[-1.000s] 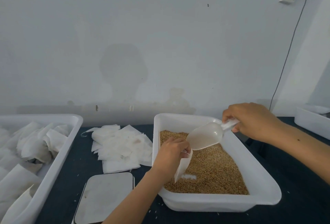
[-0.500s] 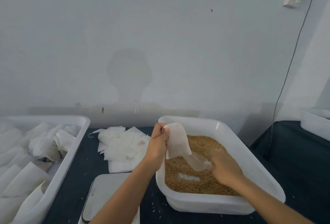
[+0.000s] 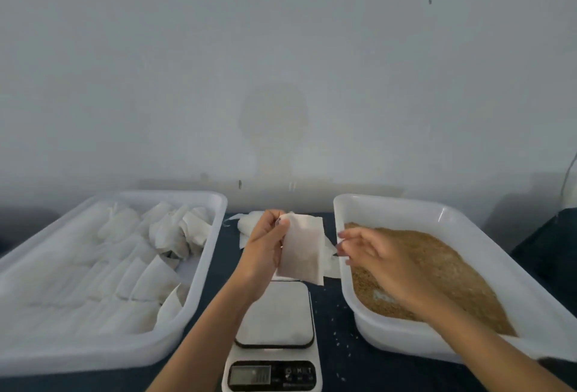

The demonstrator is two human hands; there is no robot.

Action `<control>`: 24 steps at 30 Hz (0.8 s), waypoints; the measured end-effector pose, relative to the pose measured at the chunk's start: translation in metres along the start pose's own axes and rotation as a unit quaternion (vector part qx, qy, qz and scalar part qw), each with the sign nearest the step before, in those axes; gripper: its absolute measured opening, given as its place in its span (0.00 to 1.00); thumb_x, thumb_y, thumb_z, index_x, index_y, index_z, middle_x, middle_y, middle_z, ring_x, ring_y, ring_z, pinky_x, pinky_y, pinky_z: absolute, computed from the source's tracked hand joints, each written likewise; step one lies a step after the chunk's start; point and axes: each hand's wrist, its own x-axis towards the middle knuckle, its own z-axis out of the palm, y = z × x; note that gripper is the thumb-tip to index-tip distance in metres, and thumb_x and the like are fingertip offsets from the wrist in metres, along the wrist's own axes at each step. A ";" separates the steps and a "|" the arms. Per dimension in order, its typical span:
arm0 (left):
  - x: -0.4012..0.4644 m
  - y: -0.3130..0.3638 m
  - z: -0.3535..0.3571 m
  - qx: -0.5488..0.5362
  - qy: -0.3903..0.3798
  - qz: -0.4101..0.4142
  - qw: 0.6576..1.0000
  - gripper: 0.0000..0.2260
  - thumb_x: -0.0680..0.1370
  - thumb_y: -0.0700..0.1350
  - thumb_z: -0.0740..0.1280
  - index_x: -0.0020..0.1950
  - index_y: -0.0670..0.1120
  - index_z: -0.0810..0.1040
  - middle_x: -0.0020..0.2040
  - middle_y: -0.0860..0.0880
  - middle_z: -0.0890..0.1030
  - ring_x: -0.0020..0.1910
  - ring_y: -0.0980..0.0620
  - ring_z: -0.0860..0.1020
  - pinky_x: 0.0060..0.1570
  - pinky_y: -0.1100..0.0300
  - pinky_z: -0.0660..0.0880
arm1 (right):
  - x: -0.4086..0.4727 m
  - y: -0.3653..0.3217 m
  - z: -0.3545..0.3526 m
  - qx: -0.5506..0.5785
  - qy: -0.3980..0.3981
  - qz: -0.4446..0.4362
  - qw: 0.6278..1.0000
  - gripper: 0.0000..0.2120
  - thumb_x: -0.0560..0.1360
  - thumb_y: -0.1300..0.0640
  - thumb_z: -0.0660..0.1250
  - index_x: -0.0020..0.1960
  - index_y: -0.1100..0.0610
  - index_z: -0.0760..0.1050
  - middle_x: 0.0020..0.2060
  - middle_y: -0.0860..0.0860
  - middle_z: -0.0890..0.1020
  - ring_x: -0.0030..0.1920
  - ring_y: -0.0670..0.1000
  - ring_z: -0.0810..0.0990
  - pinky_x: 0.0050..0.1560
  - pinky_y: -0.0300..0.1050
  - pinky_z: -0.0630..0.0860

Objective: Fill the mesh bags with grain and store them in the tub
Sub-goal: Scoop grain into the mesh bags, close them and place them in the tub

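My left hand (image 3: 265,245) pinches the top corner of a white mesh bag (image 3: 304,251) that hangs above the scale, brownish grain showing through its lower part. My right hand (image 3: 371,251) hovers just right of the bag, over the near-left rim of the grain tub, fingers loosely spread and holding nothing. The white tub (image 3: 349,204) on the right holds brown grain (image 3: 437,260). The white tub (image 3: 206,270) on the left holds several filled white bags (image 3: 175,232). No scoop is visible.
A white digital kitchen scale (image 3: 274,313) sits on the dark table between the tubs, its display at the near edge. A pile of empty white bags (image 3: 249,224) lies behind my left hand. Loose grains dot the table (image 3: 331,313). A plain wall rises behind.
My right hand has let go of the scoop and lifted out of the grain. My left hand carried the bag left, out of the grain tub and over the scale. The view shifted left.
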 end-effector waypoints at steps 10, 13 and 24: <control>-0.024 -0.020 -0.050 0.011 0.008 -0.028 1.000 0.05 0.81 0.39 0.58 0.46 0.42 0.71 0.42 0.44 0.73 0.39 0.52 0.70 0.41 0.59 0.68 | 0.009 0.002 0.106 0.010 0.018 0.015 1.000 0.16 0.73 0.56 0.71 0.41 0.70 0.76 0.36 0.63 0.80 0.35 0.56 0.75 0.37 0.46 0.70; -0.024 -0.037 -0.062 0.107 0.019 -0.023 0.994 0.05 0.81 0.39 0.60 0.45 0.41 0.71 0.39 0.45 0.71 0.37 0.52 0.69 0.40 0.59 0.70 | 0.011 0.019 0.115 -0.010 0.014 0.034 0.999 0.15 0.72 0.57 0.71 0.39 0.70 0.75 0.35 0.63 0.80 0.35 0.60 0.76 0.37 0.48 0.72; -0.004 -0.067 -0.071 0.235 0.052 0.012 0.970 0.07 0.78 0.33 0.61 0.54 0.40 0.74 0.51 0.48 0.80 0.45 0.56 0.78 0.39 0.68 0.76 | 0.019 0.064 0.119 -0.020 0.083 -0.017 0.996 0.07 0.74 0.60 0.69 0.39 0.61 0.76 0.37 0.50 0.78 0.42 0.49 0.76 0.45 0.42 0.71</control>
